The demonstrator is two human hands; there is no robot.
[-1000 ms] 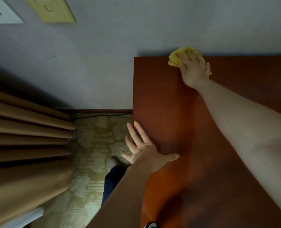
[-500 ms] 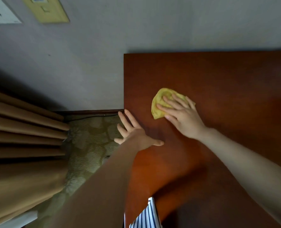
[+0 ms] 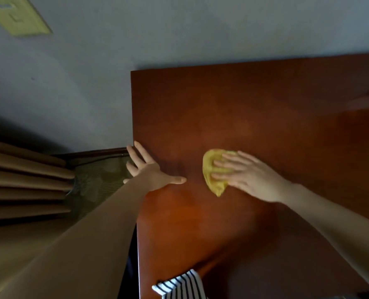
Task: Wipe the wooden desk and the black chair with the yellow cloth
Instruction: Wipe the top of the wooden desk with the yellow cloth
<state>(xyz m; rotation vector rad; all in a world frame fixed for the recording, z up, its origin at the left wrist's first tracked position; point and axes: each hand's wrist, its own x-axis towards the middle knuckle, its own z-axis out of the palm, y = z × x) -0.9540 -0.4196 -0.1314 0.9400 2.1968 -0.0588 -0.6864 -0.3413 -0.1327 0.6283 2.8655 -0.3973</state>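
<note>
The reddish-brown wooden desk [image 3: 254,108] fills the right side of the head view, its back edge against the wall. A crumpled yellow cloth [image 3: 211,169] lies on the desk near the middle. My right hand [image 3: 250,175] presses flat on the cloth, fingers spread over its right part. My left hand [image 3: 151,169] rests open on the desk's left edge, fingers apart, thumb on the top. The black chair is not in view.
A grey wall [image 3: 179,29] runs behind the desk, with a yellowish plate [image 3: 17,16] at top left. Tan curtains [image 3: 21,190] hang at the left. Patterned carpet [image 3: 97,175] shows beside the desk. A striped sleeve [image 3: 181,285] sits at the bottom.
My right hand has drawn the cloth from the desk's back edge toward me, to the middle. My left hand stays on the desk's left edge.
</note>
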